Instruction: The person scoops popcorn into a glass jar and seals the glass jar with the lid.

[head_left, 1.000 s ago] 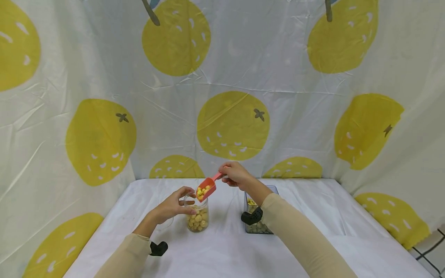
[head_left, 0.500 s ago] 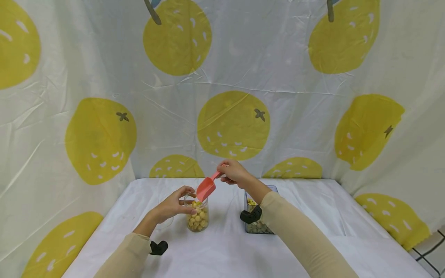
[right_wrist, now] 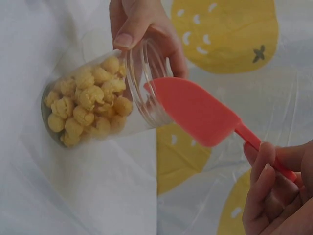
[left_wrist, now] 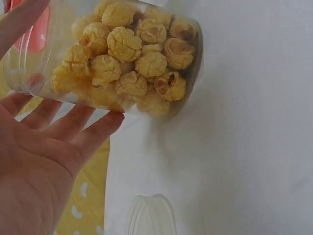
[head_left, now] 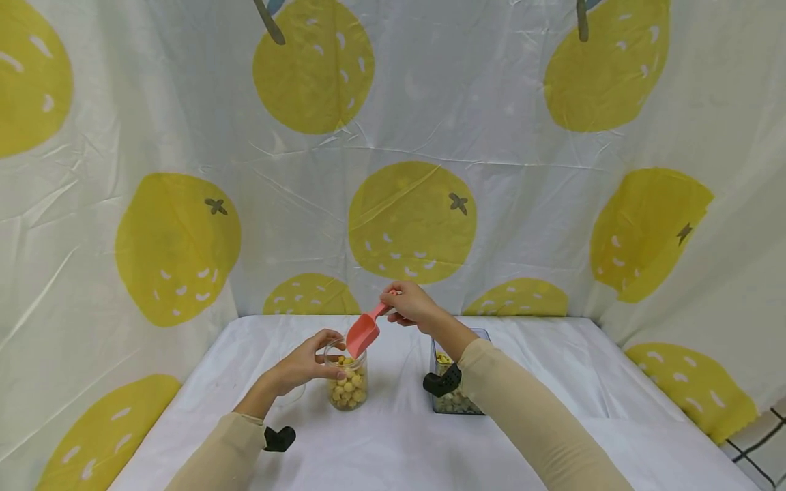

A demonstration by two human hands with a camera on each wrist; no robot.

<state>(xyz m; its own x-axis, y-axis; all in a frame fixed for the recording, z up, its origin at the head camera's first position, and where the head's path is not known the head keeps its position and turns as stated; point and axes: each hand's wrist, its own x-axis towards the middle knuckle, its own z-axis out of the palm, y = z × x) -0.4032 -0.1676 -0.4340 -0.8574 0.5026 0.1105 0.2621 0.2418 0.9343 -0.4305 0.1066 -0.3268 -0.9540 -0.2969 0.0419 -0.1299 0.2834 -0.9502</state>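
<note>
A clear jar (head_left: 348, 394) partly filled with round caramel-coloured popcorn (left_wrist: 122, 44) stands on the table. My left hand (head_left: 305, 361) holds it near the top, thumb on one side and fingers on the other. In my right hand (head_left: 414, 305) is the handle of a red scoop (head_left: 364, 333), pinched between thumb and fingers. The scoop tilts downward with its tip inside the jar's mouth, as the right wrist view shows. Its underside faces the head camera, and no popcorn shows on it.
A clear rectangular container (head_left: 456, 404) with more popcorn stands on the right, partly covered by the right forearm. Left of the jar lies a clear lid (left_wrist: 152, 215) on the white-covered table (head_left: 393, 443). A fruit-print curtain (head_left: 411, 221) rises behind.
The scoop in my right hand has tipped over, and the popcorn that was in it has dropped into the jar. The left hand has kept its place on the jar.
</note>
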